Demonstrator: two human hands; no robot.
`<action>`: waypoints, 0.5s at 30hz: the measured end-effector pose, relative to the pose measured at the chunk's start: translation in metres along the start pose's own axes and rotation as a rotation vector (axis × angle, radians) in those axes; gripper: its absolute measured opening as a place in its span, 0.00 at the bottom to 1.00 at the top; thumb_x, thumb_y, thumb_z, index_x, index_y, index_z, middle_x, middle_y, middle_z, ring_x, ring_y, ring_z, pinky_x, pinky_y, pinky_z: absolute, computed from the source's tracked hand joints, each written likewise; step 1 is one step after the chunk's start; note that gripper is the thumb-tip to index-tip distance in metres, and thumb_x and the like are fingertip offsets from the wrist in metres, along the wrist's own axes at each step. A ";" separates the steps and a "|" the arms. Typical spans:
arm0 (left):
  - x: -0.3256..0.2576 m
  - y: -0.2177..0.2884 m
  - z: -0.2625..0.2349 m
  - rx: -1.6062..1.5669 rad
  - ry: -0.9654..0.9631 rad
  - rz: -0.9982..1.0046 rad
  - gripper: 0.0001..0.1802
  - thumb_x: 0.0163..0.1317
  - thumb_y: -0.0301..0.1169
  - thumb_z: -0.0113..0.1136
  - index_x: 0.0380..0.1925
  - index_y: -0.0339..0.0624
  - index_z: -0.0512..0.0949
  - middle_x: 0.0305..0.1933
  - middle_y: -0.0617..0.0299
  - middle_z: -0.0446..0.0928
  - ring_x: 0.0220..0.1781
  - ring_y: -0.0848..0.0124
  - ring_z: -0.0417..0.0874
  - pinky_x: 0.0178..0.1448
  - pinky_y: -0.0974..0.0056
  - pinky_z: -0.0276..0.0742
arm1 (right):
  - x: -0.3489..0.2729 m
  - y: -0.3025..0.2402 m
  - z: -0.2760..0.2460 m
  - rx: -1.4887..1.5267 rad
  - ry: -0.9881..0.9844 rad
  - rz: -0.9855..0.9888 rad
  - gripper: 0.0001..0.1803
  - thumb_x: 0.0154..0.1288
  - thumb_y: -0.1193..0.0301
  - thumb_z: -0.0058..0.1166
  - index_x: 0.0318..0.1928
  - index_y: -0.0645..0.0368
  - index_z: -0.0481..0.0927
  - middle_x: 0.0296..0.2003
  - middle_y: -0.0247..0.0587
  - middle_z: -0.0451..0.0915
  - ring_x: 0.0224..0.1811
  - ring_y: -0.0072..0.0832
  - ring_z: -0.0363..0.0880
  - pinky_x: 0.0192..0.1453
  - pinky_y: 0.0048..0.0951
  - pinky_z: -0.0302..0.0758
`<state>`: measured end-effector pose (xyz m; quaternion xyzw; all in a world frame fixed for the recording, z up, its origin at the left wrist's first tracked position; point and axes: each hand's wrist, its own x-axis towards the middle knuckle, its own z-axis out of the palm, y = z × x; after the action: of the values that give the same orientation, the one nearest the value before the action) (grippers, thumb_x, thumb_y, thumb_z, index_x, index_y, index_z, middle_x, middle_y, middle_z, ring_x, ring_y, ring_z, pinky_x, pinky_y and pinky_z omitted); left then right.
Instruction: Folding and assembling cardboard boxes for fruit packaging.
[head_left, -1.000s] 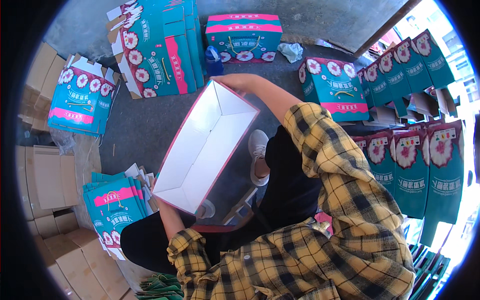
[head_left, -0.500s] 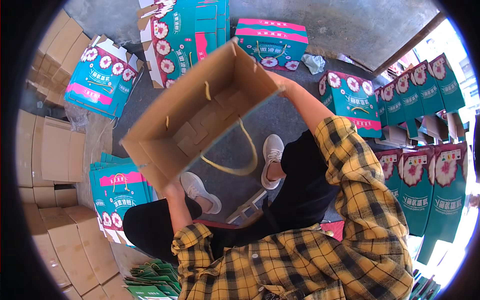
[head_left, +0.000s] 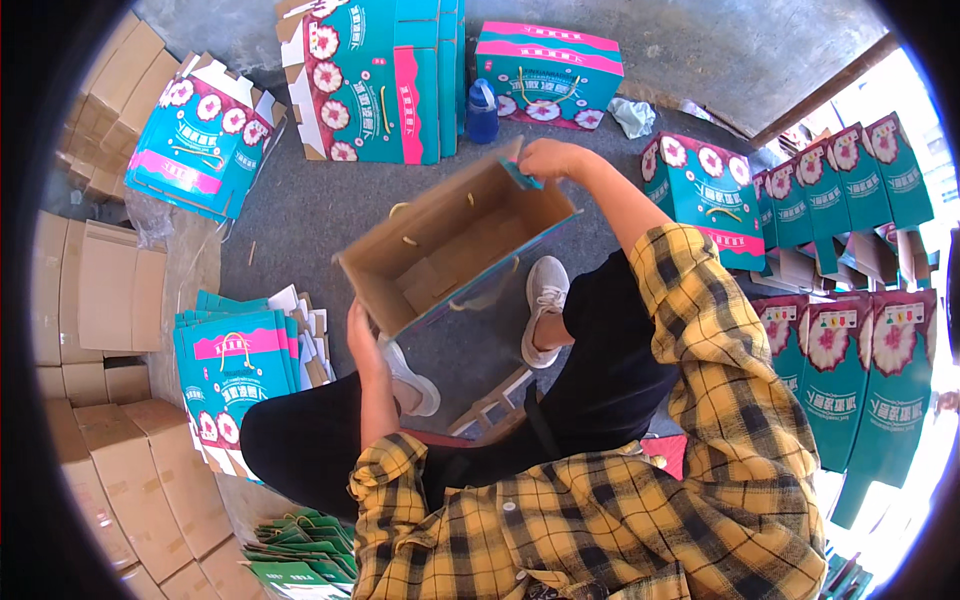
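I hold an open cardboard carton (head_left: 450, 255) in front of my knees, its brown inside facing up and its teal printed outside underneath. My left hand (head_left: 362, 340) grips its near left corner. My right hand (head_left: 545, 160) pinches a teal flap at its far right corner. Yellow cord handles hang through the carton's walls. My yellow plaid sleeves, black trousers and white shoes show below it.
Flat teal and pink flowered cartons (head_left: 235, 365) lie stacked at my left; others (head_left: 200, 140) lie farther off. Assembled teal boxes (head_left: 545, 75) stand ahead and to the right (head_left: 850, 370). Plain brown cartons (head_left: 100, 290) line the left. A blue bottle (head_left: 482, 110) stands on the grey floor.
The carton has been turned over: first its white inside faced me, then its brown inside. It now sits lower, and my right hand has moved to a flap at its far corner.
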<state>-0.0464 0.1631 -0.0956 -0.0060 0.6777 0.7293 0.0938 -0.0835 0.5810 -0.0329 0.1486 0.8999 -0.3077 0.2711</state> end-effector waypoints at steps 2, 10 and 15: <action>0.008 0.001 0.004 0.141 0.021 0.043 0.28 0.70 0.44 0.47 0.58 0.30 0.69 0.62 0.51 0.70 0.64 0.64 0.69 0.67 0.63 0.60 | -0.002 -0.012 0.015 -0.117 0.209 -0.118 0.21 0.58 0.60 0.49 0.44 0.62 0.81 0.44 0.53 0.81 0.47 0.41 0.80 0.48 0.42 0.77; 0.025 0.025 0.007 0.481 -0.188 0.142 0.24 0.64 0.40 0.56 0.55 0.35 0.73 0.60 0.48 0.71 0.64 0.63 0.69 0.68 0.62 0.60 | -0.023 -0.073 0.041 -0.551 0.254 -0.277 0.19 0.62 0.64 0.42 0.42 0.64 0.82 0.45 0.51 0.81 0.50 0.46 0.79 0.54 0.44 0.74; 0.025 0.041 0.009 0.585 -0.305 -0.130 0.26 0.59 0.43 0.57 0.51 0.35 0.73 0.51 0.49 0.76 0.55 0.64 0.75 0.59 0.63 0.67 | 0.003 -0.045 0.044 -0.424 0.164 -0.114 0.24 0.65 0.59 0.37 0.45 0.62 0.81 0.50 0.54 0.78 0.54 0.48 0.77 0.57 0.45 0.72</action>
<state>-0.0755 0.1726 -0.0573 0.0872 0.8347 0.4888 0.2382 -0.0880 0.5184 -0.0426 0.0616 0.9703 -0.1136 0.2043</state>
